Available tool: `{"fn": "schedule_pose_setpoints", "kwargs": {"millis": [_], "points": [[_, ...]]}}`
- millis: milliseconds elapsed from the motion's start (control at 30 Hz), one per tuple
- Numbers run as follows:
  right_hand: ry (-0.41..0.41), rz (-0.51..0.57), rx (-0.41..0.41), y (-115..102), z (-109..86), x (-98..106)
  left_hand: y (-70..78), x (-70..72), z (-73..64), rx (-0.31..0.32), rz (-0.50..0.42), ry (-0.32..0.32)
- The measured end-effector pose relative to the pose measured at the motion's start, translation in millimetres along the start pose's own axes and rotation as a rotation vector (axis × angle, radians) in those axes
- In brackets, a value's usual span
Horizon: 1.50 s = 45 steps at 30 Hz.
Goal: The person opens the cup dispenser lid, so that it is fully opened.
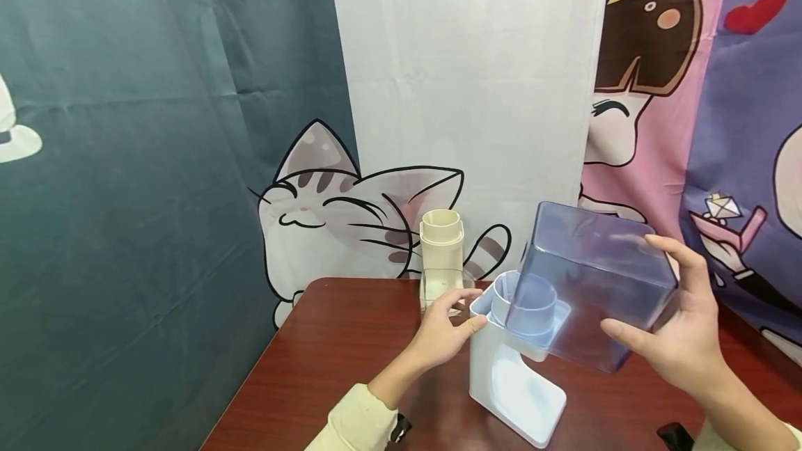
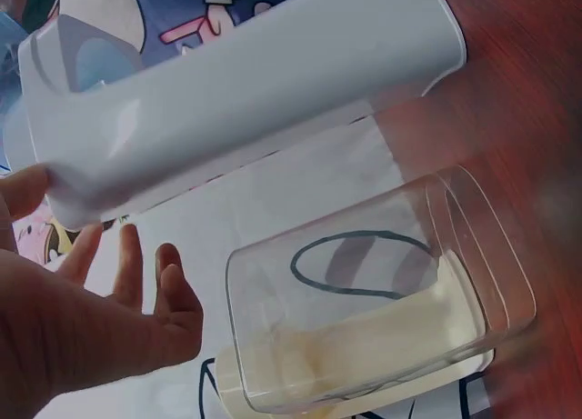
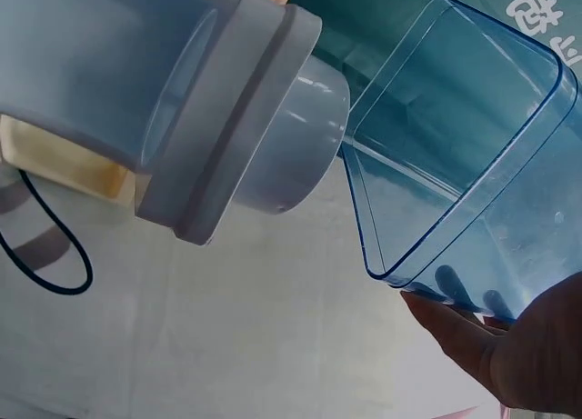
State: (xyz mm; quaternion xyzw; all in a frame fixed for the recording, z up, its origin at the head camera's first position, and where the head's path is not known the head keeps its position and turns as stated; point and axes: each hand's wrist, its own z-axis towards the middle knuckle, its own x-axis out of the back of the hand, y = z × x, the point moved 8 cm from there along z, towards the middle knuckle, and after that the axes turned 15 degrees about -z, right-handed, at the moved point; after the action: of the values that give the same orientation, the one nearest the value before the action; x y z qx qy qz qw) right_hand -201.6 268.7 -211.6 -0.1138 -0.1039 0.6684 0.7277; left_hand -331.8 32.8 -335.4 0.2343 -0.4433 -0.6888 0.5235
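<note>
A white C-shaped dispenser stand (image 1: 514, 381) is upright on the table, with a short round collar (image 1: 525, 301) on top. My left hand (image 1: 441, 333) holds its upper back edge, thumb on one side and index finger on the other; in the left wrist view the other fingers (image 2: 168, 292) spread off it. My right hand (image 1: 686, 339) grips a see-through blue plastic box (image 1: 595, 277) by its closed end. The box is tilted beside and partly in front of the collar. Its open mouth (image 3: 455, 146) faces the collar in the right wrist view, and it looks empty.
A second, cream-coloured dispenser (image 1: 441, 256) with a clear cup (image 2: 364, 283) stands at the table's back edge. The reddish-brown table (image 1: 351, 339) meets a printed cartoon cloth (image 1: 464, 89) behind. A dark object (image 1: 675, 436) shows beside the right sleeve.
</note>
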Motion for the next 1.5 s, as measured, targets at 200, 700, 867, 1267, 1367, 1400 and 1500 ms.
{"fn": "schedule_pose_setpoints", "kwargs": {"millis": [200, 700, 867, 1267, 1367, 1400, 1500], "points": [[-0.025, 0.017, 0.019, -6, -2.3, -3, 1.4, 7.6, 3.7, -0.019, -0.05, 0.133], [-0.066, 0.023, -0.015, -7, -11.6, -1, 1.4, 20.2, 7.5, -0.024, 0.145, 0.306], [-0.067, 0.007, -0.014, -9, -12.2, -1, 4.4, 5.8, 6.1, 0.058, 0.267, 0.249], [-0.085, 0.02, -0.032, -7, -21.4, -1, -3.8, -27.8, 13.9, 0.207, 0.449, 0.168], [-0.086, 0.011, -0.033, -7, -22.8, -1, -3.4, -27.3, 17.4, 0.206, 0.401, 0.172], [-0.087, 0.004, -0.033, -7, -23.1, -1, -3.3, -26.7, 18.6, 0.207, 0.389, 0.173], [-0.091, -0.023, -0.027, -6, -24.4, 0, -3.2, -26.1, 22.8, 0.213, 0.368, 0.161]]}}
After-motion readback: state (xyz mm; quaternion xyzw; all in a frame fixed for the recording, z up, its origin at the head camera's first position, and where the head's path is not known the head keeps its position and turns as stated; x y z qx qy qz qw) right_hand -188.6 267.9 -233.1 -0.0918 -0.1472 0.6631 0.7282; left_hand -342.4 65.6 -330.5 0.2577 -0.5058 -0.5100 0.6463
